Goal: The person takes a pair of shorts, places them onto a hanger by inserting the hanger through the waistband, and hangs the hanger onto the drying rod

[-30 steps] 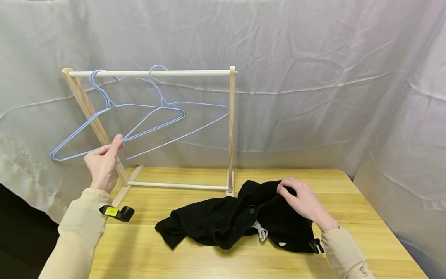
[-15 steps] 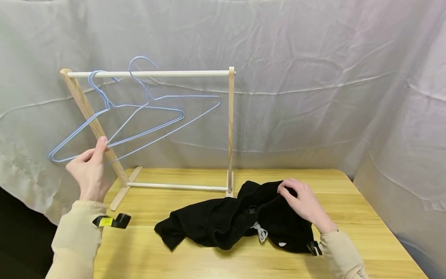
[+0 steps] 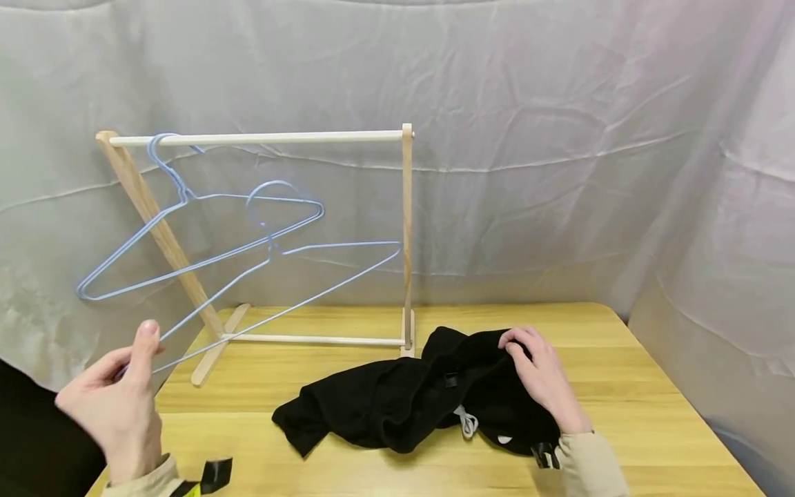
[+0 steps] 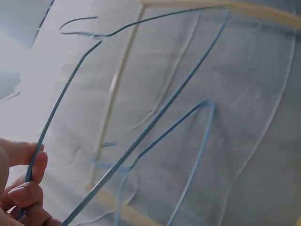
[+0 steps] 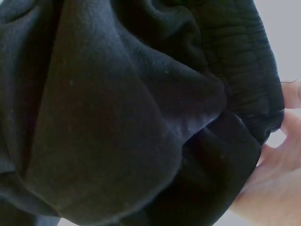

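Note:
My left hand [image 3: 118, 400] pinches the lower left corner of a light blue wire hanger [image 3: 341, 245] between thumb and fingers. This hanger is off the rail and tilted, its hook in front of the rack. In the left wrist view the hanger [image 4: 155, 117] runs up and away from the curled fingers [image 4: 32, 194]. My right hand [image 3: 543, 379] holds the waistband edge of black drawstring pants [image 3: 373, 404], which lie crumpled on the table. In the right wrist view, the gathered elastic waistband [image 5: 240, 61] meets the thumb and fingers; some fingertips are hidden.
A wooden rack [image 3: 406, 228] with a white rail [image 3: 298, 137] stands at the back left of the table [image 3: 348, 476]. More blue hangers [image 3: 180, 186] hang at its left end. Grey cloth [image 3: 528, 207] drapes behind and beside the table.
The left hand has lifted the hanger off the rail and brought it down, left and nearer. The right hand stays on the pants, which have barely moved.

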A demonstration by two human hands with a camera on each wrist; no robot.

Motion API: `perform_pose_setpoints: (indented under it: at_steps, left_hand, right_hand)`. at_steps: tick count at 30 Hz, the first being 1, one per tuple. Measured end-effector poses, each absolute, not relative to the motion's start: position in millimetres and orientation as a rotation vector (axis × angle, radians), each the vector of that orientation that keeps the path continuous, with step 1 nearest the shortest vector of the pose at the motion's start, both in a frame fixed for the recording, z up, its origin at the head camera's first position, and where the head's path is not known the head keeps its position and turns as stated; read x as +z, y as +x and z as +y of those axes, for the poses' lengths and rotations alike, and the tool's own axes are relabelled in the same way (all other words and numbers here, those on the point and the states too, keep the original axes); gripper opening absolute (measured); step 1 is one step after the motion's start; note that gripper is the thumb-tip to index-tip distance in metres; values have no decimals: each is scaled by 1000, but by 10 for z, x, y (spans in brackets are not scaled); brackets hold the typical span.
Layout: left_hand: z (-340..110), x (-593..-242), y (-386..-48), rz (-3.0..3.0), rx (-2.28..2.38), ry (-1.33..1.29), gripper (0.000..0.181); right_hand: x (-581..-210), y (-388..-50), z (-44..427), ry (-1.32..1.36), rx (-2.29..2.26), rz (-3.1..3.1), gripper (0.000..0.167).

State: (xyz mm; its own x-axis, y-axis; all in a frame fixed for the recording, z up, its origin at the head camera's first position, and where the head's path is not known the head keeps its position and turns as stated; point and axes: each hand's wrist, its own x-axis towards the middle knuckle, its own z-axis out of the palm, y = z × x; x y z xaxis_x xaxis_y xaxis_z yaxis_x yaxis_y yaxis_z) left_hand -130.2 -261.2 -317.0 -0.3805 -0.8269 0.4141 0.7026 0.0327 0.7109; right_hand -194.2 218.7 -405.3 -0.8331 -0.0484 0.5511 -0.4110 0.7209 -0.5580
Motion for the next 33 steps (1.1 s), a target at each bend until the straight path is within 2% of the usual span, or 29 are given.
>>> perform_pose_setpoints:
  at_steps: [5, 10, 20, 33]
  left_hand:
    - [-2550, -3296, -1172, -942, -1694, 33, 22]
    - [-2375, -3369, -1147, -1109, -1834, 26, 22]
    - [-2151, -3349, -1332, -1586, -1955, 175, 22]
    - [-1970, -3454, -1557, -1826, -1853, 102, 22]
  right_hand:
    - [-4064, -1930, 2171, 340, 959, -2403, 21]
    - [-4099, -1909, 2165, 339, 971, -2410, 23]
    - [-4129, -1939, 2147, 323, 1099, -2317, 32]
    - [-4034, -1911, 2158, 315, 1206, -2197, 33]
